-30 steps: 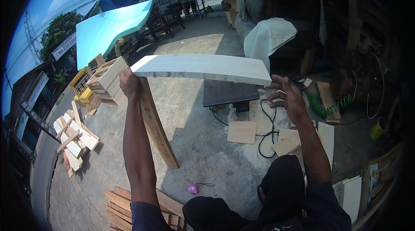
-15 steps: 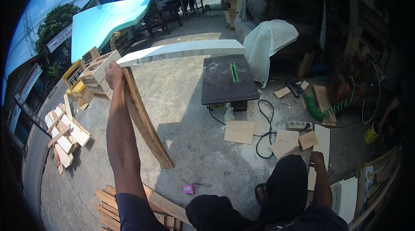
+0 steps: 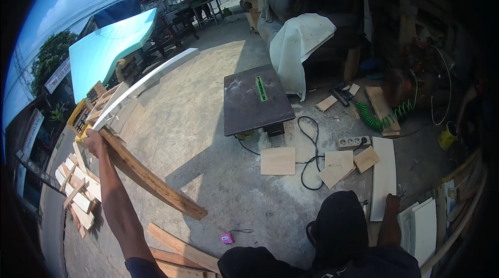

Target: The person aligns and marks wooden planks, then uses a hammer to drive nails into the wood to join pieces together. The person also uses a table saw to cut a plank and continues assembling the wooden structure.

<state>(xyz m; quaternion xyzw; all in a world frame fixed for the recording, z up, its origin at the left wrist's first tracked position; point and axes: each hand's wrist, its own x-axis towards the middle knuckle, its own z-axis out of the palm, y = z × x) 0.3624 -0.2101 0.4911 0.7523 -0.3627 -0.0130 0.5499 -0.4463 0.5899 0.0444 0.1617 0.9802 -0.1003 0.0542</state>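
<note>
My left hand [image 3: 95, 143], arm stretched out to the left, is closed around the upper end of a rough-edged brown wooden plank [image 3: 150, 176]. The plank slants down to the right, its lower end near the concrete floor. From the same hand a long white-faced board [image 3: 150, 78] reaches away to the far side; whether it is joined to the plank I cannot tell. My right hand [image 3: 393, 202] is curled closed beside my knee, over the end of a long pale board [image 3: 383, 174]. What is inside its fingers, if anything, is hidden.
A dark-topped table saw [image 3: 254, 104] stands ahead, with a black cable and a power strip [image 3: 354, 143] beside it. Offcuts [image 3: 277, 161] lie around. A pink tape measure [image 3: 227, 238], stacked timber [image 3: 182, 249], and a nail gun [image 3: 340, 94] on a green coiled hose are on the floor.
My left hand has moved left and lower, swinging the plank and the white board leftward, away from behind the table saw. My right hand has shifted slightly; the view has turned right.
</note>
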